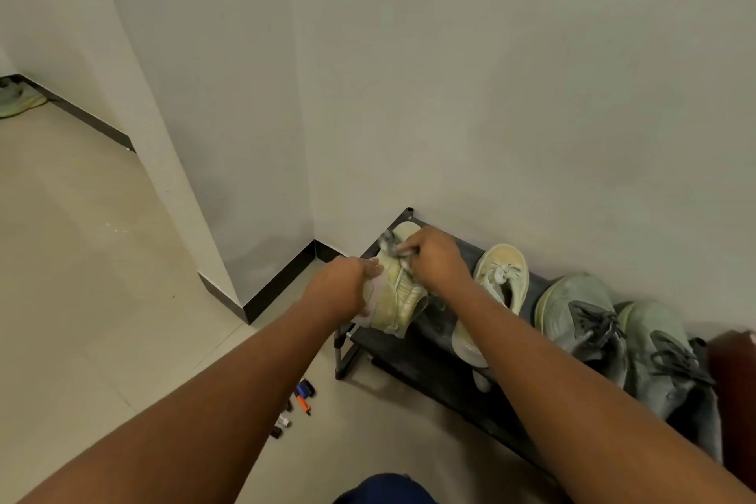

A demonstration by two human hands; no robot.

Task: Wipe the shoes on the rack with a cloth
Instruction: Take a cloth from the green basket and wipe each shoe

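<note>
A pale yellow sneaker [399, 295] is tipped on its side at the left end of the low black shoe rack [409, 352]. My left hand [343, 284] grips its sole side. My right hand [435, 258] pinches a small grey cloth [388, 241] and holds it against the shoe's upper. A second yellow sneaker [501, 274] stands on the rack to the right, partly behind my right forearm. Two grey-green sneakers [581, 315] [658, 356] with dark laces fill the rack's right part.
The rack stands against a white wall in a corner with dark skirting. Small items, one of them an orange marker [303, 403], lie on the tiled floor by the rack's left leg. A dark red object [732, 381] borders the rack's right end. Another light shoe [16, 98] lies far left.
</note>
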